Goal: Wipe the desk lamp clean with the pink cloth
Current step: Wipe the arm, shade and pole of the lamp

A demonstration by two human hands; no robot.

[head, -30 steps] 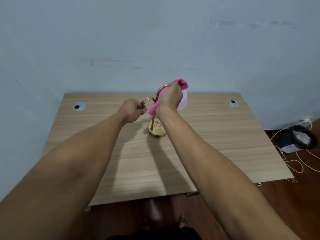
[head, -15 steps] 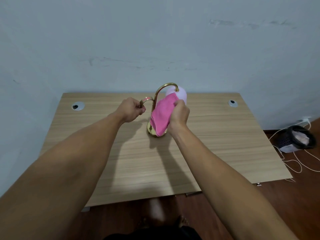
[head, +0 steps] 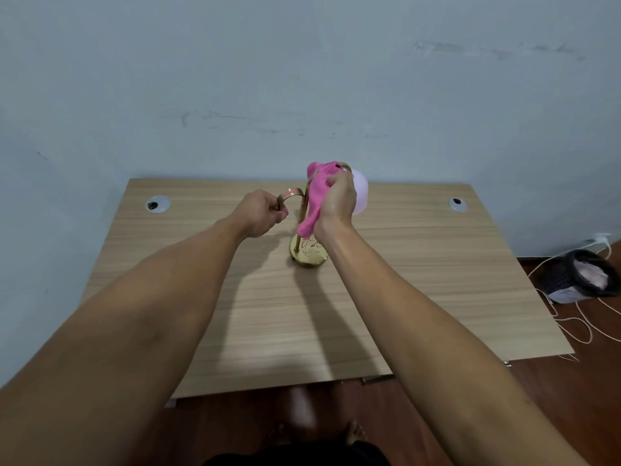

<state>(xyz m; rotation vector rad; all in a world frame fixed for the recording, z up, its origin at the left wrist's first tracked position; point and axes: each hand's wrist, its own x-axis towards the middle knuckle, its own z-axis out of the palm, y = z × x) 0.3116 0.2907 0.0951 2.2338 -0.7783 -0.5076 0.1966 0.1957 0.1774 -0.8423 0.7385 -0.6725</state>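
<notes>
Both hands are on the desk lamp, which stands upright on the wooden desk near its far edge, so by my reading the wiping is midway, not finished. At left, the left hand is curled round the lamp's smaller brass hook, steadying it. Further right, the right hand grips the pink cloth bunched against the upper curve of the tall brass arm, just beside the pale shade; the round base below looks untouched as yet.
</notes>
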